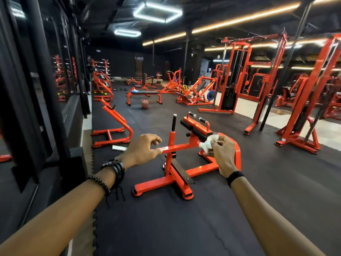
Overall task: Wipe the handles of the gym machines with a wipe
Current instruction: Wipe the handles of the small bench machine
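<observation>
White wipe (208, 143) pinched in fingers (217, 143) of right hand (224, 154), just in front of the black pad (195, 130) on a low orange machine (181, 163). Two black-gripped handles (197, 117) beyond the pad, untouched. Left hand (142, 150) loosely curled, holding nothing, near the machine's horizontal bar (177, 147). Black rubber floor (184, 228) beneath; orange bench (144, 94) and cable station (234, 74) well apart behind.

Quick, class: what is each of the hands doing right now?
Left hand: open, fingers loosely curled, holding nothing.
Right hand: pinching the white wipe.
</observation>
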A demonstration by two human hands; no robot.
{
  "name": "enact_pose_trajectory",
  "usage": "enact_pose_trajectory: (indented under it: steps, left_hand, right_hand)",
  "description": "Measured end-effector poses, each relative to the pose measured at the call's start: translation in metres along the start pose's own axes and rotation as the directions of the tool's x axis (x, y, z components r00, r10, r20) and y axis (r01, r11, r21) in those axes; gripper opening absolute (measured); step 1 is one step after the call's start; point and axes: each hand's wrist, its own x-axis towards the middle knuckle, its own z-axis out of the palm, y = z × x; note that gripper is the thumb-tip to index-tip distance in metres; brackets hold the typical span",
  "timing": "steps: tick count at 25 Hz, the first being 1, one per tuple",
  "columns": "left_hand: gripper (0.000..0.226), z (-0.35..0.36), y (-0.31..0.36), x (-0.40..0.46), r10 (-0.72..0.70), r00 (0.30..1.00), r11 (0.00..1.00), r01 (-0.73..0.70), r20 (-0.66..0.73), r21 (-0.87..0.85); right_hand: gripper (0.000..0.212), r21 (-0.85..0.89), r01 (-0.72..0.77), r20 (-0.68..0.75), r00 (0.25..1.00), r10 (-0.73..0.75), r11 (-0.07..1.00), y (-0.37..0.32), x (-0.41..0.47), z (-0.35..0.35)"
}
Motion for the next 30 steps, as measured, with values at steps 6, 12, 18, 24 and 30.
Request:
enact_pose_trajectory:
  steps: [6,12,18,24,30]
  left_hand:
    - [0.037,0.018,-0.093,0.144,0.035,0.992,0.999,-0.036,0.118,0.006]
    - [0.034,0.066,-0.186,0.273,-0.002,0.981,1.0,0.008,0.194,-0.029]
    - [0.037,0.079,-0.265,0.416,0.003,0.968,1.0,-0.01,0.249,0.026]
    - [0.034,0.113,-0.353,0.53,-0.019,0.975,1.0,0.017,0.219,0.008]
    - [0.038,0.163,-0.441,0.66,0.06,0.96,0.998,-0.058,0.273,-0.017]
  right_hand:
    - [0.019,0.015,-0.103,-0.149,0.983,0.104,0.995,0.029,0.095,0.091]
    - [0.018,0.012,-0.134,-0.079,0.988,0.135,0.991,0.097,0.199,0.163]
    - [0.025,0.122,-0.142,-0.074,0.986,0.151,0.982,0.135,0.324,0.242]
    - [0.026,0.034,-0.133,0.026,0.991,0.132,0.991,0.186,0.426,0.323]
    - [0.021,0.079,-0.12,-0.109,0.986,0.128,0.99,0.256,0.541,0.383]
